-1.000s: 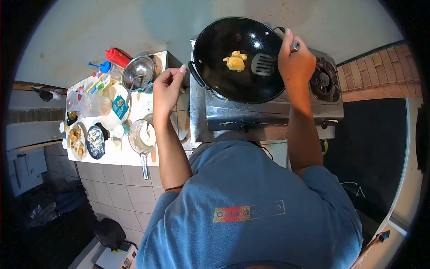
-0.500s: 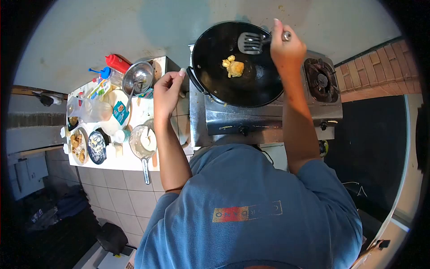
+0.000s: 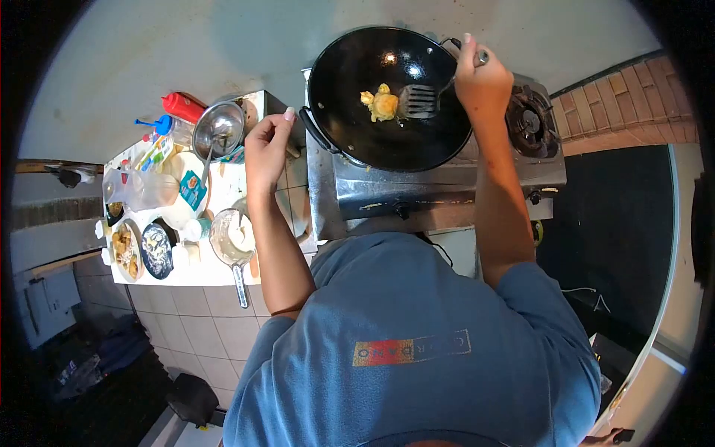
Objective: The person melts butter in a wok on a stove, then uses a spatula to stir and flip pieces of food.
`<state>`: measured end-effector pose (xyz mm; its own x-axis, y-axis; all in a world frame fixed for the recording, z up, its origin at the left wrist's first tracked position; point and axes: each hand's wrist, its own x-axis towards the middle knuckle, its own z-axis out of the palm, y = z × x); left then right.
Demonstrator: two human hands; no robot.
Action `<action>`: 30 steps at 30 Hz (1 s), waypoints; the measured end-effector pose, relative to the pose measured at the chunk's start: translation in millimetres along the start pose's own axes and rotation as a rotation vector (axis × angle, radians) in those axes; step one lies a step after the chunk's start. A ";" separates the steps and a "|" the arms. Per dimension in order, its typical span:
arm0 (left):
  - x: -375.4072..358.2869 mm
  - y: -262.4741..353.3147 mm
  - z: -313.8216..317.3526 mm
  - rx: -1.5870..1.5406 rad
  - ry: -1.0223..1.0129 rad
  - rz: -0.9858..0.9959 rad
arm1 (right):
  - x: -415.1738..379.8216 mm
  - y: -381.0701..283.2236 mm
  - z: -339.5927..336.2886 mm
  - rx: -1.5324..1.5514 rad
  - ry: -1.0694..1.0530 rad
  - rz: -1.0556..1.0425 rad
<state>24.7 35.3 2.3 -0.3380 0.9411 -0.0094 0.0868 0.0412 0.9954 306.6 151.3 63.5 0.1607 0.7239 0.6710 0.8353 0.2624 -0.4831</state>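
My right hand (image 3: 484,80) grips the handle of a slotted spatula (image 3: 419,101). The spatula's head is down inside the black wok (image 3: 357,141), against or just beside the right edge of a lump of golden fried food (image 3: 383,104). That food has a browned middle and paler, lumpy edges. My left hand (image 3: 269,143) hovers left of the wok's side handle, apart from it. Its fingers are curled in, the thumb lies along them, and nothing shows between them. The wok stands on the left side of a steel gas stove (image 3: 365,190).
Right of the wok is a bare burner (image 3: 529,123). A side table on the left carries a steel bowl (image 3: 218,130) with a spoon, a red bottle (image 3: 183,107), a clear jug (image 3: 153,190), a saucepan (image 3: 237,257) jutting over the edge, a dark bowl (image 3: 157,249) and a food plate (image 3: 125,249).
The spatula has come down from the upper right of the wok to the food's right edge. The food looks slightly turned or shifted. My left hand stays left of the wok.
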 end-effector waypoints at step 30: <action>-4.2 -19.3 8.1 -0.010 -0.015 -0.070 | 0.5 0.0 -6.9 -0.050 -0.013 -0.080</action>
<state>32.0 33.3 -17.6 -0.3285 0.9411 -0.0802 0.0545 0.1037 0.9931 310.3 147.3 67.7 0.0859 0.7105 0.6984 0.8706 0.2874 -0.3994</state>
